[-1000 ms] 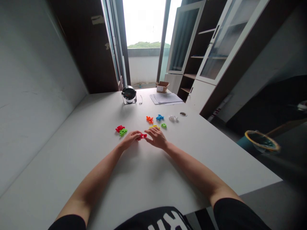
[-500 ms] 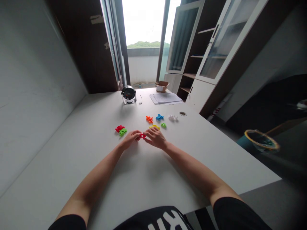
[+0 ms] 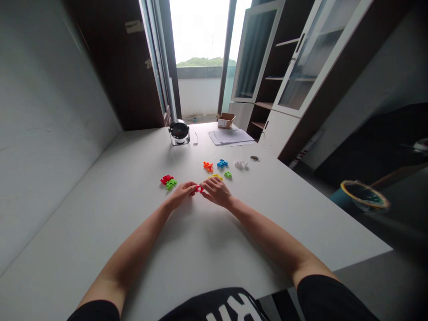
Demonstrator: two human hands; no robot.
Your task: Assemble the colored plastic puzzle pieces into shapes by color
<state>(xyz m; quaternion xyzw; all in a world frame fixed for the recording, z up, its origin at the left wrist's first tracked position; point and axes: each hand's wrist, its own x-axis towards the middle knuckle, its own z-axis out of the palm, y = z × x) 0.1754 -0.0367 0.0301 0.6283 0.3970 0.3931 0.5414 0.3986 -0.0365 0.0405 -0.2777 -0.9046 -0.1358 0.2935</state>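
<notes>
**Red piece pinched between both hands**

A red plastic piece [image 3: 199, 188] is held between the fingertips of the left hand [image 3: 180, 195] and right hand [image 3: 216, 192], over the white table [image 3: 254, 227]. If the pinch slips, it could be knocked against the nearby yellow piece [image 3: 216, 176].

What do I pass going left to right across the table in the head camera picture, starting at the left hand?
Left hand, small red plastic piece, right hand, small green plastic piece, white plastic piece, small round ring.
</notes>
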